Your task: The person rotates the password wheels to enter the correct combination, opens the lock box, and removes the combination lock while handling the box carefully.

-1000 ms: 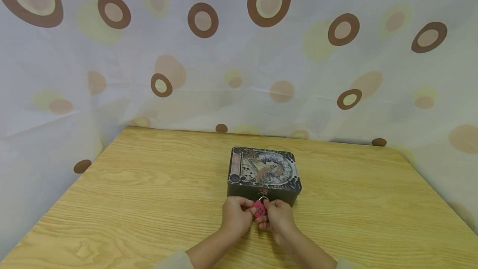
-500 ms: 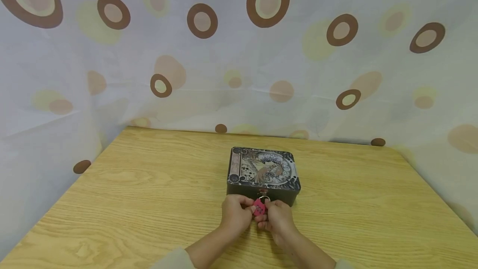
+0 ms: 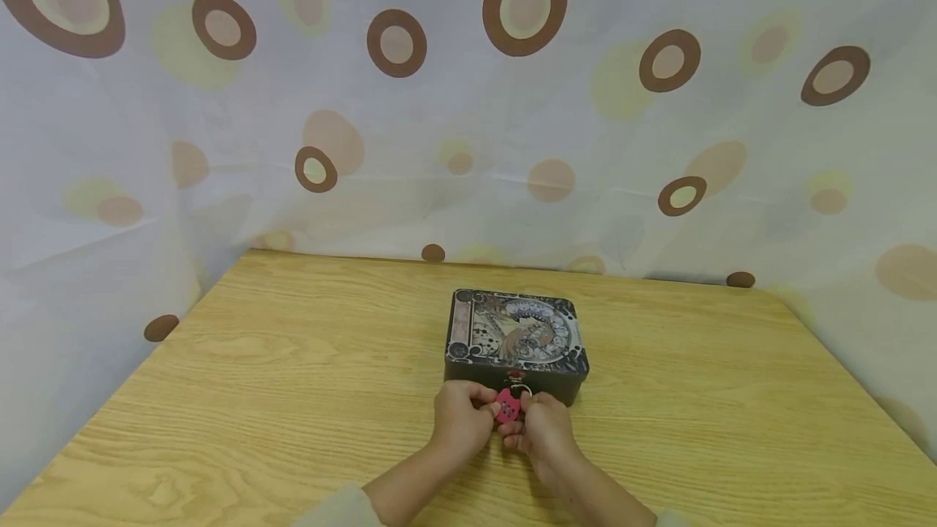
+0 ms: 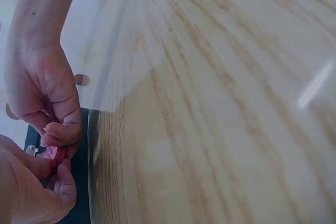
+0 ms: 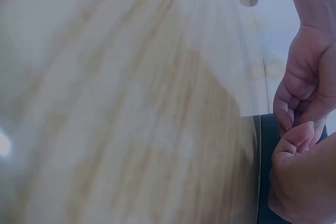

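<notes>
A small pink combination padlock (image 3: 508, 406) with a silver shackle (image 3: 522, 388) is at the front of a dark tin box (image 3: 516, 330) with a patterned lid. My left hand (image 3: 463, 420) pinches the padlock body from the left, between thumb and fingers. From the other side my right hand (image 3: 549, 432) grips the padlock near the shackle, its lower fingers curled beneath. The left wrist view catches the pink lock body (image 4: 54, 153) between both hands. Hands hide the padlock in the right wrist view. Whether the shackle passes through the red-toned clasp (image 3: 516, 376) I cannot tell.
The box stands on a wood-grain table (image 3: 293, 381), toward its middle. Behind the table and along its sides hangs a pale cloth (image 3: 410, 120) with brown and yellow circles.
The shackle now sits a little further right relative to the padlock body, along with my right fingertips. My left hand keeps its pinch on the lock; the box stays put.
</notes>
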Motion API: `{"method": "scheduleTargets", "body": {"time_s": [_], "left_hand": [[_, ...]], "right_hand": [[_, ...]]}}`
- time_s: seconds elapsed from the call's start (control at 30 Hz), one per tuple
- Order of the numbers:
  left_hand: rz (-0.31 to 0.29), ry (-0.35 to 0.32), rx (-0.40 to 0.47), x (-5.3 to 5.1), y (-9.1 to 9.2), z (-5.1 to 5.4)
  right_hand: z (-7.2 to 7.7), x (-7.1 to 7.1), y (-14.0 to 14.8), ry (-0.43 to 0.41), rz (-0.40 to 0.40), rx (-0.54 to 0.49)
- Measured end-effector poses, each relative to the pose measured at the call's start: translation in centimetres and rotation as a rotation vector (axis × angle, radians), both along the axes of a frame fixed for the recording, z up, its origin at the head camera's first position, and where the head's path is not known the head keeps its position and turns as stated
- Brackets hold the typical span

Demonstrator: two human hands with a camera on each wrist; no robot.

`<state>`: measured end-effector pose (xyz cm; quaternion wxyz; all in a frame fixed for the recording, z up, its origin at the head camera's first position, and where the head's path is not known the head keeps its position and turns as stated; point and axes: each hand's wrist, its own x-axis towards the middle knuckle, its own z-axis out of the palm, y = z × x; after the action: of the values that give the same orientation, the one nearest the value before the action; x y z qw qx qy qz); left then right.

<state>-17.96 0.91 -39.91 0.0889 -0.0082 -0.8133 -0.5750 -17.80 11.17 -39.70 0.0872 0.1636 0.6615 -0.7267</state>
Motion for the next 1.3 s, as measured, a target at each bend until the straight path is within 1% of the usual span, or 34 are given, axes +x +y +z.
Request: {"method": "scheduleTargets", "body": {"time_s": [0.37, 0.57, 0.73, 0.97, 1.3], "left_hand": [[-0.009, 0.014, 0.011, -0.05, -0.01, 0.04], [-0.007, -0.011, 0.012, 0.03, 0.02, 0.25], [-0.002, -0.030, 0.007, 0.03, 0.07, 0.44], [-0.002, -0.035, -0.009, -0.02, 0.14, 0.68], [-0.015, -0.034, -0.003, 0.12, 0.12, 0.46]], "right_hand": [[-0.22, 0.28, 0.03, 0.028, -0.013, -0.020], [-0.32, 0.27, -0.05, 0.027, -0.043, -0.038], [-0.36, 0.23, -0.01, 0.029, -0.048, -0.055], [-0.31, 0.19, 0.10, 0.036, -0.059, -0.067], [-0.53, 0.37, 0.31, 0.033, -0.043, -0.052]]}}
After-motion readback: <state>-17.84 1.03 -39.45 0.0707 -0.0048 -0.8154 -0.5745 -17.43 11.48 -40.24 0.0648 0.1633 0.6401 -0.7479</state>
